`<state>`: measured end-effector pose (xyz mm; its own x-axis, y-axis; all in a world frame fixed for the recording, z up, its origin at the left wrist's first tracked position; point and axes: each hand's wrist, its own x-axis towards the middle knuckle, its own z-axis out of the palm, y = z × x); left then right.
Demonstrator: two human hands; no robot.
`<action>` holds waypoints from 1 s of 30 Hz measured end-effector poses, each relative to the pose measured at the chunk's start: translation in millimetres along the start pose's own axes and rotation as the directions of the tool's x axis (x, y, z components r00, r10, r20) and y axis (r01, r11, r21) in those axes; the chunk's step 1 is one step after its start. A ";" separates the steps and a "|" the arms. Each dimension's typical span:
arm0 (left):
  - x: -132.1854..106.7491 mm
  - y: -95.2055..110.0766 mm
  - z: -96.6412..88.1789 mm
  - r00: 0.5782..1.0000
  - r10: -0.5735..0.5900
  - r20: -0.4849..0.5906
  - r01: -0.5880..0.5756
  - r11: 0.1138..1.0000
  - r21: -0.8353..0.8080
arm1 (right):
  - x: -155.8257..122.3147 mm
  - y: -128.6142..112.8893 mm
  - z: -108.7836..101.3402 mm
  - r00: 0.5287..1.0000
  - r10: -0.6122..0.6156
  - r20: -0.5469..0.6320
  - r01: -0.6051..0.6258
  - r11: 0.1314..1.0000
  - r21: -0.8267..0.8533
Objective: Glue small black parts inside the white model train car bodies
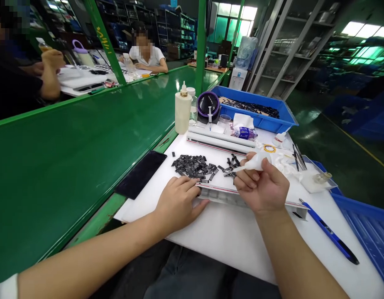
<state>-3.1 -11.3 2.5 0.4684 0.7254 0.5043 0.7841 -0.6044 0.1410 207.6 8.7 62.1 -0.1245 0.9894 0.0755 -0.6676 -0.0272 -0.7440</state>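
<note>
My left hand [181, 201] grips the left end of a long pale rail [223, 189] with a red line along its edge. Its fingers lie over the top and its thumb is on the near side. My right hand [263, 187] is closed round a small white squeeze bottle [255, 162], held tilted above the rail with its thin nozzle pointing left. Just behind the rail lies a heap of small black rectangular pieces [193, 167]. A smaller group of black pieces [231, 166] sits beside the nozzle, partly hidden by my right hand.
A second rail [221, 141] lies farther back, near a large bottle [182, 112], a syringe [210, 116] and a blue bin [257, 118]. Yellow tape [269, 148], tweezers [299, 158] and a blue pen [330, 234] are on the right. A dark flat panel [142, 174] lies left. People sit beyond the green belt [95, 141].
</note>
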 end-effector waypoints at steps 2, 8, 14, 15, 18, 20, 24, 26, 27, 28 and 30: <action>-0.1 0.5 0.1 1.000 -0.003 0.001 0.003 1.000 -0.002 | -5.3 7.6 4.0 0.991 -0.129 -0.036 0.120 0.976 -0.183; -1.2 2.4 -0.3 1.000 -0.021 0.018 0.021 1.000 0.015 | -21.4 39.5 6.6 0.782 -0.509 0.359 0.565 0.338 -0.752; -3.5 0.6 2.8 1.000 -0.021 0.012 0.021 1.000 0.016 | -19.0 48.9 7.3 0.738 -0.479 0.476 0.583 0.097 -0.806; -3.6 0.2 3.4 1.000 -0.019 0.014 0.019 1.000 0.018 | -18.4 49.7 7.8 0.734 -0.478 0.482 0.585 0.085 -0.807; -3.1 -0.5 4.4 1.000 -0.017 0.021 0.016 1.000 0.021 | -17.6 52.6 8.5 0.730 -0.473 0.493 0.590 0.072 -0.804; -2.8 -0.7 4.4 1.000 -0.017 0.026 0.016 1.000 0.022 | -17.7 54.7 8.3 0.734 -0.467 0.493 0.587 0.070 -0.807; -3.8 -0.9 3.7 1.000 -0.016 0.020 0.016 1.000 0.015 | -18.0 57.0 7.5 0.742 -0.460 0.488 0.576 0.065 -0.815; -4.1 -1.0 3.7 1.000 -0.015 0.018 0.015 1.000 0.010 | -18.2 57.3 7.3 0.747 -0.457 0.482 0.566 0.058 -0.822; -4.0 -1.1 3.8 1.000 -0.015 0.019 0.015 1.000 0.008 | -18.4 57.4 7.3 0.751 -0.454 0.479 0.561 0.058 -0.826; -3.8 -1.1 3.8 1.000 -0.015 0.020 0.015 1.000 0.006 | -18.6 57.5 7.3 0.753 -0.454 0.477 0.559 0.059 -0.827; -3.1 -1.0 4.0 1.000 -0.016 0.022 0.016 1.000 0.002 | -18.9 57.7 7.5 0.753 -0.459 0.472 0.560 0.068 -0.826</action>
<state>-3.7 -11.6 -2.6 0.4645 0.7424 0.4828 0.7924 -0.5918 0.1476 166.0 -12.6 22.7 -0.1340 0.6898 0.7114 0.4911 0.6698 -0.5570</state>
